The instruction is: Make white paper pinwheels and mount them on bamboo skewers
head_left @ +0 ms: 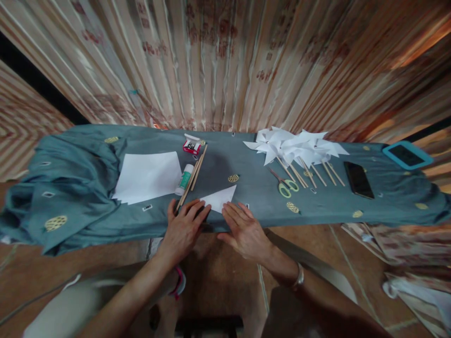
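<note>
A white sheet of paper (219,197), folded into a triangle, lies near the front edge of the cloth-covered table. My left hand (183,228) rests with its fingers spread, the tips touching the paper's left corner. On the paper's lower right side, the fingers of my right hand (244,230) lie stretched out flat, thumb apart. Just beyond my left hand are several thin wooden sticks (194,174) and a green and white glue stick (184,180). Behind these stands a small red box (191,144) with its lid up and small dark items inside.
White paper sheets (151,176) are stacked at left. Several paper pinwheels (299,145) on sticks lie at right, with green-handled scissors (287,186) in front. Farther right are a phone (358,180) and a blue-framed tablet (408,155). A curtain (218,65) hangs behind the table.
</note>
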The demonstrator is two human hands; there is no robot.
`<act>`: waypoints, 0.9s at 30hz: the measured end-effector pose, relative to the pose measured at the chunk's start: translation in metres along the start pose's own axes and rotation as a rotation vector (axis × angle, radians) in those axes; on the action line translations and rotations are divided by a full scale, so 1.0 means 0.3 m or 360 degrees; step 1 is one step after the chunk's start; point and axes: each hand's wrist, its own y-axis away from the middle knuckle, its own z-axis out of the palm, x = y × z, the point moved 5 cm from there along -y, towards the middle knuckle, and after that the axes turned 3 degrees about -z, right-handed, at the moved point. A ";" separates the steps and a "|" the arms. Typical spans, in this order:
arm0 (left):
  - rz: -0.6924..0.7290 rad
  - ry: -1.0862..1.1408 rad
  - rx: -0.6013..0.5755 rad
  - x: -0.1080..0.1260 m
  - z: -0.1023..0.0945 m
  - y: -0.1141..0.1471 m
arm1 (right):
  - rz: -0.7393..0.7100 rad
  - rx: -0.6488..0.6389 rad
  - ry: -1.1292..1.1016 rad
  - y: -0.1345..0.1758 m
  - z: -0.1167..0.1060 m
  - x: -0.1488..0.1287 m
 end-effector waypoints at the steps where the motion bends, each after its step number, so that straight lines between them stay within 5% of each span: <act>1: 0.0004 0.0009 0.0002 -0.001 -0.003 0.000 | -0.0007 -0.0004 -0.0007 0.005 -0.004 0.005; 12: 0.0029 -0.0031 -0.0023 -0.003 0.009 0.003 | 0.0067 -0.0021 0.0097 -0.042 0.013 -0.036; 21: -0.0020 0.0033 0.0019 0.002 -0.005 0.000 | 0.0103 0.0040 -0.0051 0.027 -0.032 0.025; 27: -0.0005 0.0012 0.0033 0.004 -0.001 -0.002 | 0.0055 -0.0026 -0.0107 -0.014 -0.012 0.044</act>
